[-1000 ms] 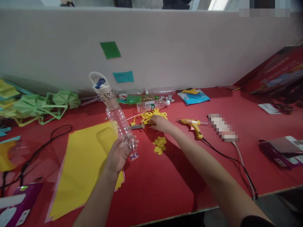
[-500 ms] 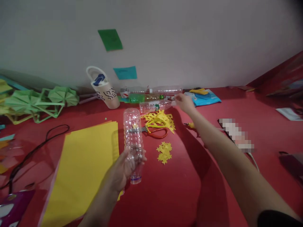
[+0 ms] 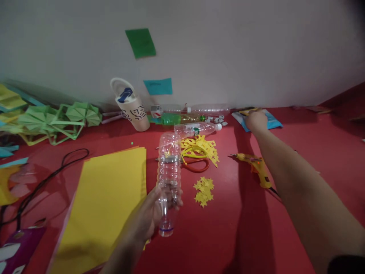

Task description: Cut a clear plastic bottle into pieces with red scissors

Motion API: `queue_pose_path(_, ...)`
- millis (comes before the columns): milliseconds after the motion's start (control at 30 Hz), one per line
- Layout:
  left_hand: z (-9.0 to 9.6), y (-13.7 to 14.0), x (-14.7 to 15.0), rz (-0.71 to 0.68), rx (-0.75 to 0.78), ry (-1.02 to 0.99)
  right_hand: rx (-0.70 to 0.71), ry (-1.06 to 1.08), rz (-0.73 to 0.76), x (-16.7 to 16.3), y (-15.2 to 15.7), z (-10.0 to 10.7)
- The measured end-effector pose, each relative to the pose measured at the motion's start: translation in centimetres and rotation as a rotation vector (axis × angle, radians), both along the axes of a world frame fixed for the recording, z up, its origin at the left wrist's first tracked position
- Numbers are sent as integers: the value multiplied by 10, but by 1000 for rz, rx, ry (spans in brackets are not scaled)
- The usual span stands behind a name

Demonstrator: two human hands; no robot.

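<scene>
Bottle (image 3: pixel 169 173), just one, fills the curled left hand (image 3: pixel 150 215); whether the right hand (image 3: pixel 257 120) grips is unclear.

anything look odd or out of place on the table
The yellow glue gun lies directly on the red table, a red light glowing on it and no stand visible, which looks careless. The clear bottle in the left hand seems capless, unlike the white-capped bottle beyond it. No spill stands out.

A plain grey wall (image 3: pixel 216 49) stands along the far edge of the red counter (image 3: pixel 208 243), in rather dim light.
</scene>
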State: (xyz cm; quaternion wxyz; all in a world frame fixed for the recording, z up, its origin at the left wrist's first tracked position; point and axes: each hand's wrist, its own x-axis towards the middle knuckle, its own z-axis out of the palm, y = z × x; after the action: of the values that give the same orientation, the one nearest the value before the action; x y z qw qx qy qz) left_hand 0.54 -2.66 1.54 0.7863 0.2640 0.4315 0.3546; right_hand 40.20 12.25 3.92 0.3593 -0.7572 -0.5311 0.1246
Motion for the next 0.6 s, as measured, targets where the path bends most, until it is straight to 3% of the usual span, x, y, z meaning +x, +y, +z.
queue_pose_path(133,-4,3,2,-26,-34,-17,58,235,29,-14,-24,9)
queue_pose_path(233,-6,5,4,-37,-35,-44,83,418,50,-46,-63,10)
queue_pose_path(367,1,9,4,-15,20,-19,-53,861,345,-108,-135,3)
queue_pose_path(467,11,15,-4,22,65,20,-168,733,448,-136,-175,-4)
queue_pose_path(600,23,23,-22,60,122,47,-195,472,410,-137,-192,-13)
